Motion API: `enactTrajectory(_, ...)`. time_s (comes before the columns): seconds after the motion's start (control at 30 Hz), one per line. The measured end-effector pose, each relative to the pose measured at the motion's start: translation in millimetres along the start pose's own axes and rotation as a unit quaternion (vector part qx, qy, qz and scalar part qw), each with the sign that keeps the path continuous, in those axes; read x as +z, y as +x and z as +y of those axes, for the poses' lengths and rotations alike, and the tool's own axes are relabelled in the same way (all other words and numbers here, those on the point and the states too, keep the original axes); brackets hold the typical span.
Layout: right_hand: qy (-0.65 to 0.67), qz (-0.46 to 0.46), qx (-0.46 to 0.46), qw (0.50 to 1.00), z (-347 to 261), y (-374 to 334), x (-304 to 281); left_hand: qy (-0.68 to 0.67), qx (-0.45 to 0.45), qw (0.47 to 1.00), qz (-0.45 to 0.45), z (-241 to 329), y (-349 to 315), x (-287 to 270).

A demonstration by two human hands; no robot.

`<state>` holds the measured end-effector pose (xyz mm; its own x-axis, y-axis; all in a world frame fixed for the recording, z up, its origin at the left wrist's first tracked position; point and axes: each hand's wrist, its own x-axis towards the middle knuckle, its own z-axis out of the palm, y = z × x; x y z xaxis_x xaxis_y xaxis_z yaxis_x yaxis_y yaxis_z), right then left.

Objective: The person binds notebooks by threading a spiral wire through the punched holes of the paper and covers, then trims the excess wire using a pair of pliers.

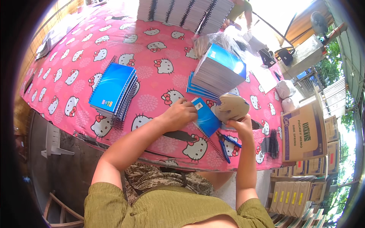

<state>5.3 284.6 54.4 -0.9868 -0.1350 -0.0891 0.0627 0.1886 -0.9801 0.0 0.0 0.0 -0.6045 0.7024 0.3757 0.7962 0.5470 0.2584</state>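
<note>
A blue-covered notebook (207, 121) lies at a slant on the table in front of me. My left hand (181, 114) is at its upper left edge, fingers bent and seeming to grip it there; the fingertips are partly hidden. My right hand (241, 123) holds a round, flat beige block with dark spots (232, 107) just over the notebook's right side. Below the notebook, blue-handled pliers (227, 146) lie beside a thin spiral coil (215, 147). Behind it stands a tall stack of unbound pages with blue covers (218, 74).
Spiral-bound blue notebooks (114, 89) are piled at left on the pink patterned tablecloth (148, 81). Large bound stacks (184, 14) stand at the far edge, near another person (240, 11). Black coils (273, 143) lie at right, beside cardboard boxes (304, 133).
</note>
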Motion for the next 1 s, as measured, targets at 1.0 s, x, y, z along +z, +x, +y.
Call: enactTrajectory(1.0,0.139,-0.066,-0.005,0.988,32.4,1.7,2.0,-0.154,-0.106,0.949,0.253,27.7,18.6,-12.8)
